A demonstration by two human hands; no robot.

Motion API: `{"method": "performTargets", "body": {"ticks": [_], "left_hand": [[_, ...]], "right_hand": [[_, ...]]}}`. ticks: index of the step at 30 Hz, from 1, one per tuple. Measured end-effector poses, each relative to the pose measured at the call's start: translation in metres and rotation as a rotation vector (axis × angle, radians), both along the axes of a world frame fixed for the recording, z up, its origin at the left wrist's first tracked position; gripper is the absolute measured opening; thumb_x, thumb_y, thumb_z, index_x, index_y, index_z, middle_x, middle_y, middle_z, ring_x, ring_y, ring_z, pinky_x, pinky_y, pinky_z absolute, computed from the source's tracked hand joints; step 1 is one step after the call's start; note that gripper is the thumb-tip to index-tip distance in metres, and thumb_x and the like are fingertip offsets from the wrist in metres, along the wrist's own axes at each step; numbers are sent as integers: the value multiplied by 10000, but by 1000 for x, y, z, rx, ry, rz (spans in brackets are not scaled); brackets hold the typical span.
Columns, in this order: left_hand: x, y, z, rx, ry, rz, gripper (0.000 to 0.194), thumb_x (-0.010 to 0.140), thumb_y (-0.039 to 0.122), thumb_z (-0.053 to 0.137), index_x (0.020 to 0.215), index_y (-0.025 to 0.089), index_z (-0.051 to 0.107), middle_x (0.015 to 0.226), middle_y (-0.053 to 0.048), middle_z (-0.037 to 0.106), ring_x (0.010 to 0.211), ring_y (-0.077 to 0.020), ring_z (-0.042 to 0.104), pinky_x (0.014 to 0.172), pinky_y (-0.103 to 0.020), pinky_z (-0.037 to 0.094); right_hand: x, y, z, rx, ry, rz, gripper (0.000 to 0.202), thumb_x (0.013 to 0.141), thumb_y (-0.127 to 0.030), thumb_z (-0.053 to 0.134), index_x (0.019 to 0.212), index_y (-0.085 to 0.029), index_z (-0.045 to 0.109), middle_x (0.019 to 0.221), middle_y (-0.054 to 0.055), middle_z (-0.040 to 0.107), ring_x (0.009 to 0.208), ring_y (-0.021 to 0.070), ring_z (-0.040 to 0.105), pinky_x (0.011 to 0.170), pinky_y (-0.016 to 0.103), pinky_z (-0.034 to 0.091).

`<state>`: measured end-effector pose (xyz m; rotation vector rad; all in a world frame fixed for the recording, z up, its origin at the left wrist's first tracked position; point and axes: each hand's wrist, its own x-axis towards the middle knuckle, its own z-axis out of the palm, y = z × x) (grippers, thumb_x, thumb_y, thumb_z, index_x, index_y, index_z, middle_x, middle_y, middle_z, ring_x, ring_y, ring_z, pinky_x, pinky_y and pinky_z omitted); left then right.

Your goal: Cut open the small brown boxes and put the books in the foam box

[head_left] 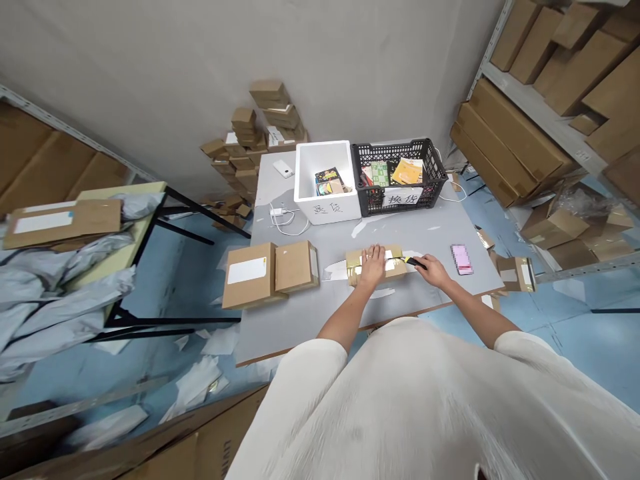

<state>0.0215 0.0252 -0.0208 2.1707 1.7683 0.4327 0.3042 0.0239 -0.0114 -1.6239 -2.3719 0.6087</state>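
A small taped cardboard box (pixel 395 269) lies on the grey table (pixel 320 327) in front of me. My left hand (pixel 373 265) rests flat on its top, fingers spread. My right hand (pixel 431 270) is wrapped round a black and yellow cutter (pixel 414 262), whose front end is at the right end of the box, along its taped top. A phone with a pink screen (pixel 461 259) lies to the right of my right hand.
Two cardboard boxes (pixel 249 275) sit at the table's left. Behind are a white bin (pixel 327 212) and a black crate (pixel 399 199) holding packets. Shelves (pixel 535 100) with cartons stand right; a side table (pixel 145 223) with parcels stands left.
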Motion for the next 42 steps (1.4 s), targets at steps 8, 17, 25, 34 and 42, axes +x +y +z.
{"method": "performTargets", "body": {"ticks": [8,17,25,34,42], "left_hand": [[-3,0,-2,-12,-3,-5,644,1064,281,428,1704,215,397,1765,-194,435,1693,-330,316,1384,-637,157],[-31,-23,11,-90,27,20,707,1038,485,563,1695,266,417,1817,-156,341,1733,-349,183,1391,-659,97],[-73,-68,5,-169,43,273,1077,826,509,877,1723,252,339,1813,-237,274,1687,-448,263,1326,-641,295],[-81,-61,2,-328,-191,339,1079,907,424,835,1776,264,215,1606,-184,556,1455,-338,603,1161,-397,511],[-71,-37,16,-444,-274,221,1019,873,685,805,1706,238,425,1523,-173,614,1348,-357,658,1095,-381,511]], "right_hand": [[26,15,-3,37,11,-127,515,1054,-413,536,1511,-221,680,1347,194,693,1243,396,601,1066,514,492],[23,12,-17,-110,311,-281,464,999,-509,602,1363,-247,721,1271,133,725,1212,336,667,1094,491,539],[-30,10,-16,-315,503,-162,506,1001,-597,567,1367,-260,657,1339,117,768,1244,326,700,1098,504,546],[-37,5,-4,-300,475,-229,529,1014,-626,522,1384,-255,597,1231,126,798,1127,329,731,983,470,568],[-12,11,7,-219,508,-434,551,955,-679,545,1274,-239,628,1179,132,795,1085,332,735,957,471,577]]}}
